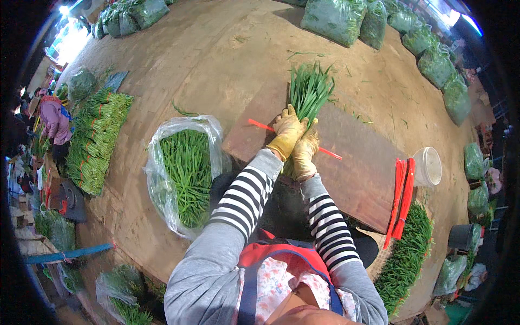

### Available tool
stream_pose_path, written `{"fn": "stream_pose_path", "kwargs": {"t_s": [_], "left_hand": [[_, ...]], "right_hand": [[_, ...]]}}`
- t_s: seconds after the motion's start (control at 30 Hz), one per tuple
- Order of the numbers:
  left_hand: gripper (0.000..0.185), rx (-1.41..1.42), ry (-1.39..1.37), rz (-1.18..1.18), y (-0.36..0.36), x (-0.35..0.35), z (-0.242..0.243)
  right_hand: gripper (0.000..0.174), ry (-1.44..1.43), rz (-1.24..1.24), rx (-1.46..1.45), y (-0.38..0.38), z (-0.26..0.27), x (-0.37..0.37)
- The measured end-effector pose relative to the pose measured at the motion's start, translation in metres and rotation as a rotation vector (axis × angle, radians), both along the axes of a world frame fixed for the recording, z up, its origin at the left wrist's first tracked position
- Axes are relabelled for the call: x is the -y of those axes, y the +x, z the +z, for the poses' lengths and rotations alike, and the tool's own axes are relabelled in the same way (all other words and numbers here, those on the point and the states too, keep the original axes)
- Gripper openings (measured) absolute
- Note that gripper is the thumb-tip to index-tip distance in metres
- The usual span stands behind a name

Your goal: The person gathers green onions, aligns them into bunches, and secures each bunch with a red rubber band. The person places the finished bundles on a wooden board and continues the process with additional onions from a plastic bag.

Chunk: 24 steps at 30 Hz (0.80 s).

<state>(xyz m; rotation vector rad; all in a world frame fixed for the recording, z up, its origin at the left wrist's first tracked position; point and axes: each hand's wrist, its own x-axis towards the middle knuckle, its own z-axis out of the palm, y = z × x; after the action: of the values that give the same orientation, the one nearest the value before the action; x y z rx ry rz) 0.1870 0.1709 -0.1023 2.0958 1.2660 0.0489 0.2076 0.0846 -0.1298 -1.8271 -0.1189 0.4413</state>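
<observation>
A bunch of long flat green leaves, likely garlic chives (pixel 310 89), is held upright-looking over a brown wooden board (pixel 357 162). My left hand (pixel 289 131), in a stained yellow work glove, grips it from the left. Just below and to the right, my right hand (pixel 306 152), gloved alike, closes around the stems. The lower stem ends show partly under my wrists. Beneath the bunch a red flat tie strip (pixel 331 153) lies across the board, its middle hidden by my hands. Two bundles of red tie strips (pixel 400 199) rest at the board's right end.
A clear plastic bag (pixel 152 166) of loose greens stands open at my left. On the right are a white bucket (pixel 427 166) and a row of tied bunches (pixel 406 260). More tied bunches (pixel 99 142) lie far left near a bending person (pixel 56 118). Filled bags (pixel 335 20) line the back.
</observation>
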Motion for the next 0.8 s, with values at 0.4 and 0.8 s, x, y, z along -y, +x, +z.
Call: {"fn": "stream_pose_path", "kwargs": {"t_s": [0.4,0.8], "left_hand": [[0.036,0.873,0.199,0.099,-0.277,-0.008,-0.004],[0.038,0.457,0.087,0.981,-0.564,0.125,-0.199]], "right_hand": [[0.045,0.299,0.385,0.192,-0.019,-0.002,0.148],[0.030,0.171,0.539,0.247,-0.081,0.000,0.216]]}}
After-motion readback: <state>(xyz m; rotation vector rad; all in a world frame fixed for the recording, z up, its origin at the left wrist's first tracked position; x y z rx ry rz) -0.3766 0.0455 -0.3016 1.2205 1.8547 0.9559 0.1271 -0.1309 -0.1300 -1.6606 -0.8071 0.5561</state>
